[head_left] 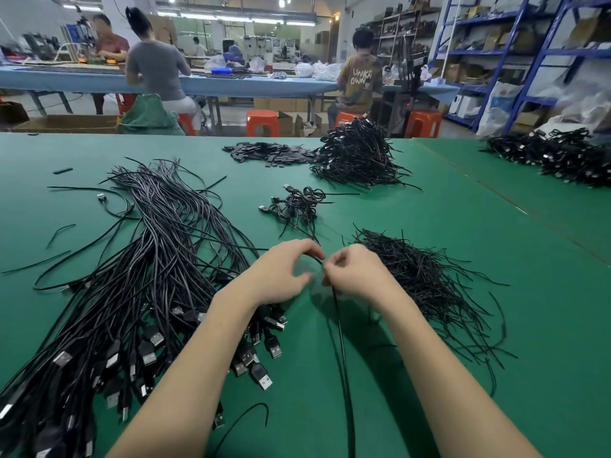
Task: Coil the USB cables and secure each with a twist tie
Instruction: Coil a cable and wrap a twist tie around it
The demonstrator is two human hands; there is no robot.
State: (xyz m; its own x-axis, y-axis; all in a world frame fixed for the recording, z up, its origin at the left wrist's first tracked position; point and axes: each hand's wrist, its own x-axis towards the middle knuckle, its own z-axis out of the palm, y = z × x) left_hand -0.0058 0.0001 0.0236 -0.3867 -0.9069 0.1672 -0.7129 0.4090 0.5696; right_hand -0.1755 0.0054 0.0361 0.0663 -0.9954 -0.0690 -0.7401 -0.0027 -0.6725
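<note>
The right hand (pixel 355 274) pinches one black cable (pixel 340 328) between thumb and curled fingers, and the strand runs from that pinch down toward the person, off the bottom edge. The left hand (pixel 284 276) arches just beside it, fingers curled, fingertips (pixel 314 251) meeting the cable's upper bend; whether they truly grip it I cannot tell.

Risks, as I judge them: only a short bend is formed so far, so a loose pinch could let the springy cable straighten and lose the first loop. The long tail may also snag on the plugs lying close under the left wrist.

Counts: two hands and one cable in work. Just right of the right fingers lies one heap of twist ties (pixel 426 285), too many to count. Left of the left fingers lies one long bundle of uncoiled USB cables (pixel 158 259), dozens of them. Beyond the fingertips sits one small cluster of coiled cables (pixel 297 203), and farther off one large pile of finished coils (pixel 357 155), all on the green table (pixel 479 226).
</note>
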